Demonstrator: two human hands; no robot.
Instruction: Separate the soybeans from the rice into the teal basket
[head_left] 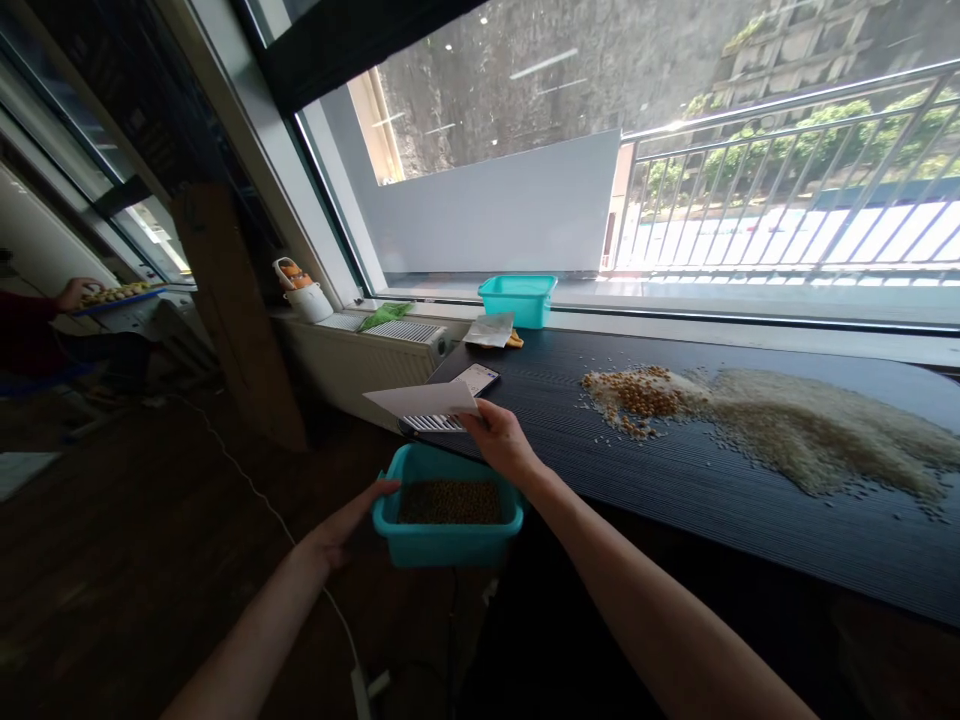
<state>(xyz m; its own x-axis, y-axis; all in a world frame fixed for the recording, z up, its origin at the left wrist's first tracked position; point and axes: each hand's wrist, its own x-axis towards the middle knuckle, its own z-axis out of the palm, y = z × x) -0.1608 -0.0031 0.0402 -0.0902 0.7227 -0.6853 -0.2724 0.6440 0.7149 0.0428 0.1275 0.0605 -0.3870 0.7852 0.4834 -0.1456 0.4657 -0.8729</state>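
My left hand (337, 525) grips the left rim of a turquoise plastic basin (450, 550), which hangs just off the table's near edge. Brownish-yellow grains, perhaps soybeans or corn, cover its bottom (450, 502). Between the thumb and fingers of my right hand (501, 440) is a white sheet of paper or thin card (424, 399), held above the basin's far rim. A phone (478, 379) lies partly behind the sheet. Farther right on the table, orange-yellow kernels (637, 392) lie beside and partly on a wide spread of white rice (810, 420).
The dark table (540, 385) runs along the window. On it stand a second turquoise basin (519, 300) and a white paper (490, 330). A radiator (375, 365) bears a white pot (309, 303) and a green cloth (386, 316). A cable (262, 495) crosses the floor. Another person's hand (75, 293) is far left.
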